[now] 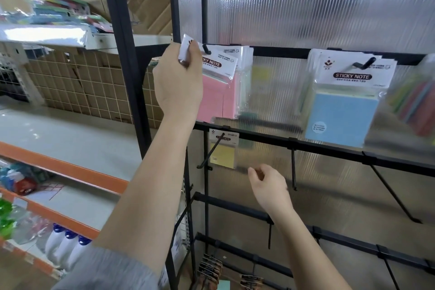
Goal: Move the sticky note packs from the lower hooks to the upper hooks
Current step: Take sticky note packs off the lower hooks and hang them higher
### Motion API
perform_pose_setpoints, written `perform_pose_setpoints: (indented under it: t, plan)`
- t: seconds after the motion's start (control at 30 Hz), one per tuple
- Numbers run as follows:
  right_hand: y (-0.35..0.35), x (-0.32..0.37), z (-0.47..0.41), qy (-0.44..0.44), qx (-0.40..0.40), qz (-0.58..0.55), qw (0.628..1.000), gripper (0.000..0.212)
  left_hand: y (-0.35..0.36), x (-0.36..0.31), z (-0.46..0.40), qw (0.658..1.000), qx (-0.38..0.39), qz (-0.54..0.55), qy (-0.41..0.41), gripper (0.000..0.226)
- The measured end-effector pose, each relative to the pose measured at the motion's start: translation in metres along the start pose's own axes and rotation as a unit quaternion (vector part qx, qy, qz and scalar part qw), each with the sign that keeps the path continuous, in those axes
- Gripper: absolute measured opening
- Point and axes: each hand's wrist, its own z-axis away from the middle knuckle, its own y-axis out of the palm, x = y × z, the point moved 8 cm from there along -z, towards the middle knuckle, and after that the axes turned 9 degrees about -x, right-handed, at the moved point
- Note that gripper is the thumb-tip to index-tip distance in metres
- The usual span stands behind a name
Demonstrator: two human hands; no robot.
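Nearly finished: left hand (179,77) pinching pink sticky note pack (219,92) at upper left hook (206,49), blue packs (341,110) already hung beside, one yellow pack (223,154) left below, right hand (268,186) loosely curled, empty, nearby.

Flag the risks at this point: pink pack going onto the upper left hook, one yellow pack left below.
1. The left hand pinches the pink pack by its header card only; the card bends and could miss the upper hook.
2. That hook is already crowded, so packs may get pushed off.
3. The right hand sits near a bare hook, a snag risk reaching for the yellow pack.
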Motion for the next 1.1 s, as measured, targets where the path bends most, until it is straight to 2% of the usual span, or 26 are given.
perform_pose_setpoints:
  t: [0.27, 0.37, 0.53, 0.7, 0.8, 0.97, 1.1]
  plan:
    - [-0.001, 0.003, -0.002, -0.006, 0.004, 0.004, 1.0, 0.019, 0.033, 0.013, -0.002, 0.997, 0.062, -0.005, -0.04, 0.012]
    - [-0.001, 0.004, -0.005, 0.001, 0.003, 0.003, 1.0, 0.016, 0.035, 0.012, -0.002, 0.998, 0.044, -0.029, -0.021, 0.021]
    - [0.007, 0.003, -0.017, 0.016, -0.001, -0.005, 1.0, 0.024, 0.029, 0.023, 0.0, 0.996, 0.032, -0.078, -0.015, 0.028]
    - [0.022, -0.001, -0.037, 0.046, -0.014, -0.056, 0.997, 0.024, 0.014, 0.042, 0.007, 0.996, 0.053, -0.067, -0.034, 0.023]
    - [0.04, 0.005, -0.052, 0.052, -0.009, -0.058, 0.997, 0.029, 0.0, 0.053, 0.014, 0.996, 0.055, -0.063, -0.034, 0.013]
    - [0.068, 0.01, -0.075, 0.1, 0.005, -0.037, 0.994, 0.03, -0.017, 0.083, 0.038, 0.99, 0.099, -0.077, -0.068, 0.012]
    - [0.077, 0.012, -0.085, 0.121, -0.014, -0.04, 0.992, 0.027, -0.027, 0.113, 0.052, 0.975, 0.137, -0.141, -0.1, 0.015]
